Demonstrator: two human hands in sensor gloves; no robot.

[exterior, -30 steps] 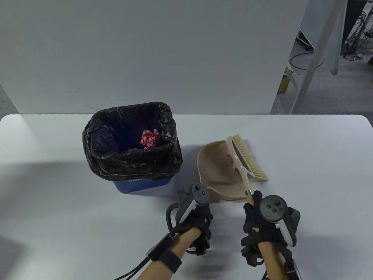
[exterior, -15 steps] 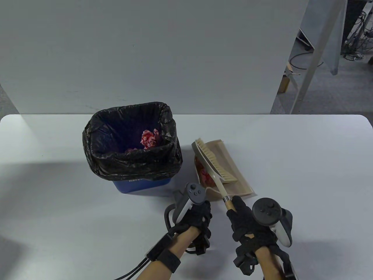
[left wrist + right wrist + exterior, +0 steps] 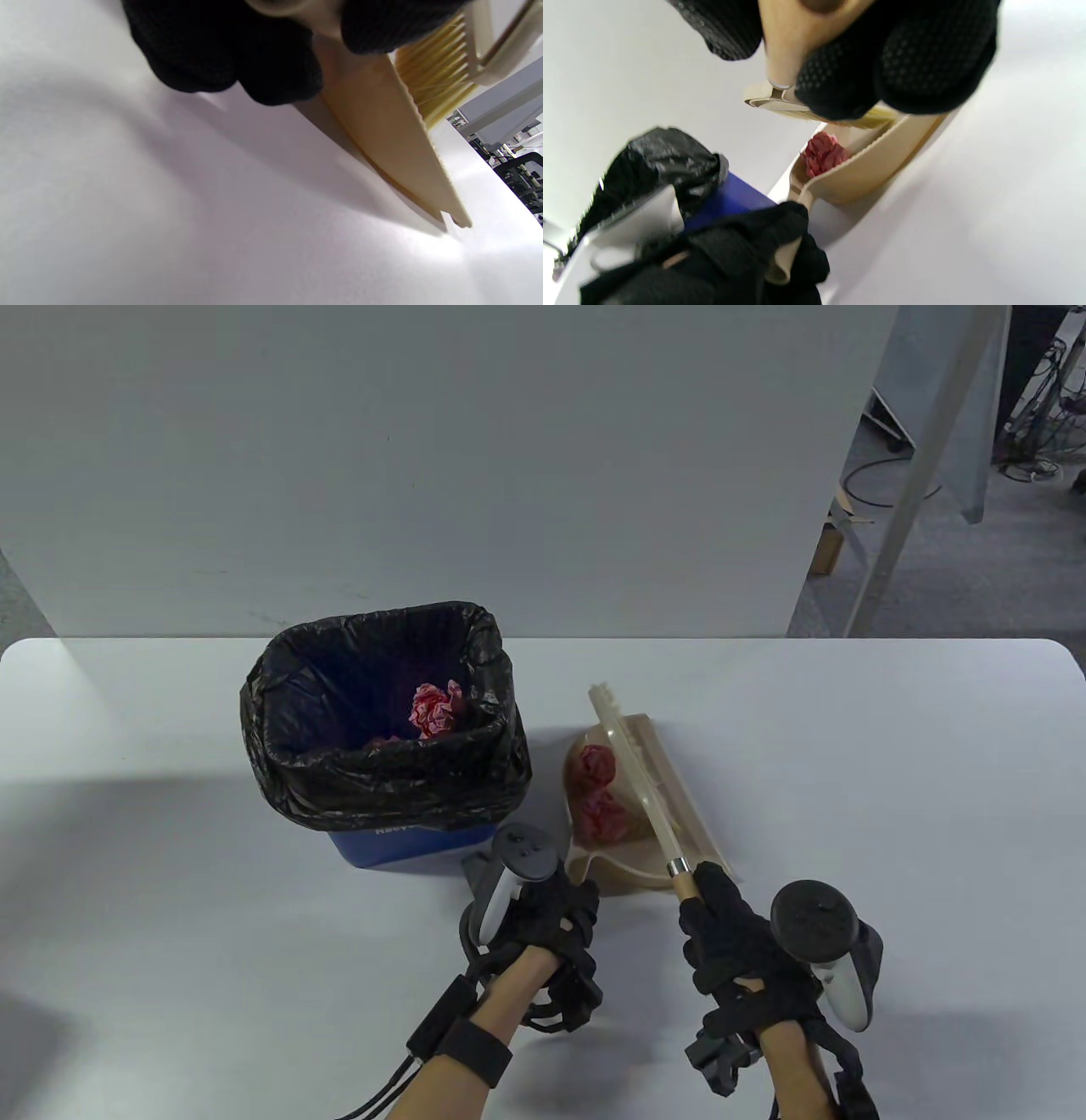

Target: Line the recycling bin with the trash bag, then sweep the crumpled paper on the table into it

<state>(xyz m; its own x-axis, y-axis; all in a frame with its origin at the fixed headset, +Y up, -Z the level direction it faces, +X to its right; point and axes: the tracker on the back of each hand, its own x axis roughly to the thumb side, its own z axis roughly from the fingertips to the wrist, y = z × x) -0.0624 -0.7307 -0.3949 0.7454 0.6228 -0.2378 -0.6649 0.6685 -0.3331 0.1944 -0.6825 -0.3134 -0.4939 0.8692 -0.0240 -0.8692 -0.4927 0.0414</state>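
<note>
The blue recycling bin [image 3: 407, 844], lined with a black trash bag [image 3: 382, 793], stands left of centre with pink crumpled paper [image 3: 434, 708] inside. Just to its right a beige dustpan [image 3: 670, 793] is tilted up on its left side and holds two pink paper balls [image 3: 598, 793]. My left hand [image 3: 564, 912] grips the dustpan's handle at its near end. My right hand [image 3: 725, 925] grips the wooden handle of the brush [image 3: 640, 780], which lies edge-on across the pan. In the right wrist view the paper [image 3: 823, 152] sits in the dustpan [image 3: 878, 169].
The white table [image 3: 891, 780] stretches to both sides and ends at a grey partition wall [image 3: 441, 475] behind the bin. Off the right rear corner are metal legs and cables on the floor.
The brush swept the paper leftward into the pan and has turned edge-on. The dustpan tipped up onto its left side, and my left hand shifted slightly left and nearer.
</note>
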